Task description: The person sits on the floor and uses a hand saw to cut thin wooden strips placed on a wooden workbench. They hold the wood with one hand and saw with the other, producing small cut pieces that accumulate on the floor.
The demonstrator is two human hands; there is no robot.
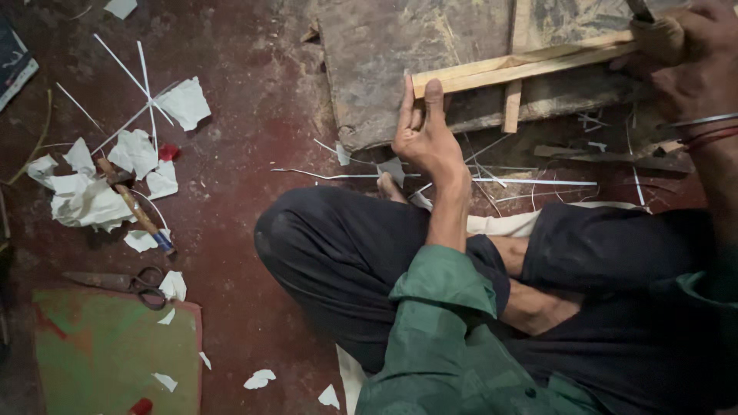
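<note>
A person sits cross-legged on a dark red floor [238, 192], seen from above, in a green sleeve and dark trousers. The left hand [425, 134] sits at the upper middle of the frame, palm turned toward the camera. Its fingers [433, 96] are stretched out straight and held close together, their tips pressed against the near end of a pale wooden strip [523, 65]; they are open and flat, bracing the end, not wrapped around it.

The strip runs from that hand up and to the right, across a worn, stained wooden board [377, 54] lying on the floor in the upper middle. At the upper right corner the right hand [692, 54] is closed in a fist over the far part of the strip and around the handle of a tool [638, 9], whose blade end runs out of the top edge. Bangles ring that wrist.

Thin white slivers [530, 181] lie on the floor just below the board, near the person's bare foot. In the left half of the frame, well apart from both hands, lie torn white paper scraps [84, 200], a hammer [134, 207] with a wooden handle, and dark scissors [115, 282]. A green mat [108, 353] fills the lower left corner.
</note>
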